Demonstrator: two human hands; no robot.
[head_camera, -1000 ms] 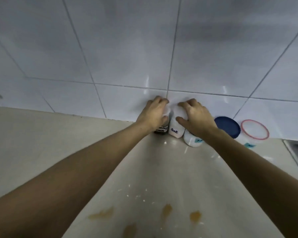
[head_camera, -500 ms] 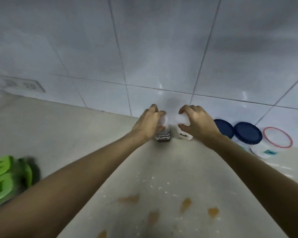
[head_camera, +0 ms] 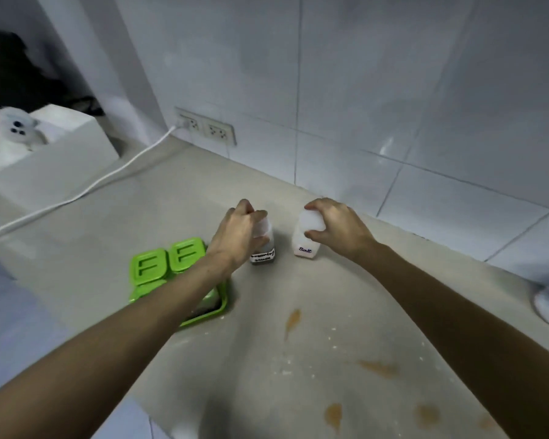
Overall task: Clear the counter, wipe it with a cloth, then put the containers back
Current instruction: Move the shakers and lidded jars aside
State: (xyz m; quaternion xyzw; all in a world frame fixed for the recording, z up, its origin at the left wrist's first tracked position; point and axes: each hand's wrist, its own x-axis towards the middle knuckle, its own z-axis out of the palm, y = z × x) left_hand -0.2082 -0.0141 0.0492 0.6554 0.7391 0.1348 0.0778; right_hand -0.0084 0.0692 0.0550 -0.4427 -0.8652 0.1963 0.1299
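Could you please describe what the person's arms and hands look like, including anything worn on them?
Both arms are bare from the bottom edge of the frame to the fingertips: no sleeves show. The left hand and the right hand wear no gloves, and no rings, watch or bracelet can be seen on the fingers or wrists. The forearms are slim, with no visible markings.

Two bare forearms reach in from the bottom edge, one from each lower corner, and no sleeve shows on either up to the point where the picture cuts them off. No watch, band or bracelet sits on either wrist. The left hand and the right hand wear no gloves, and no rings can be seen on the fingers that show. The fingernails are too small and blurred to make out. The forearms look smooth, with no marks or tattoos visible on the upper sides facing the camera.
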